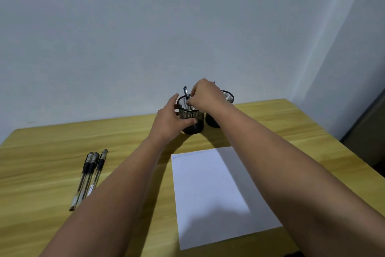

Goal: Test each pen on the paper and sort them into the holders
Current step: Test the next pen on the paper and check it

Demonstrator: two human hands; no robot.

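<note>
A white sheet of paper (pixel 216 194) (faint scribbles along its far edge) lay nearest. Beyond, the left hand (pixel 168 121) gripped a black mesh cylindrical holder (pixel 190 114) while the right hand (pixel 205 95) pinched a black-capped pen (pixel 186 93) standing inside it.

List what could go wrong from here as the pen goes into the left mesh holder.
1. The pen stands tall above the rim of the left holder; released leaning, it might tip the light mesh cup, though the left hand steadies it.
2. The right hand and forearm pass close over the right holder; pulling back could knock it.
3. Three pens lie loose near the left forearm and could be swept away.
</note>
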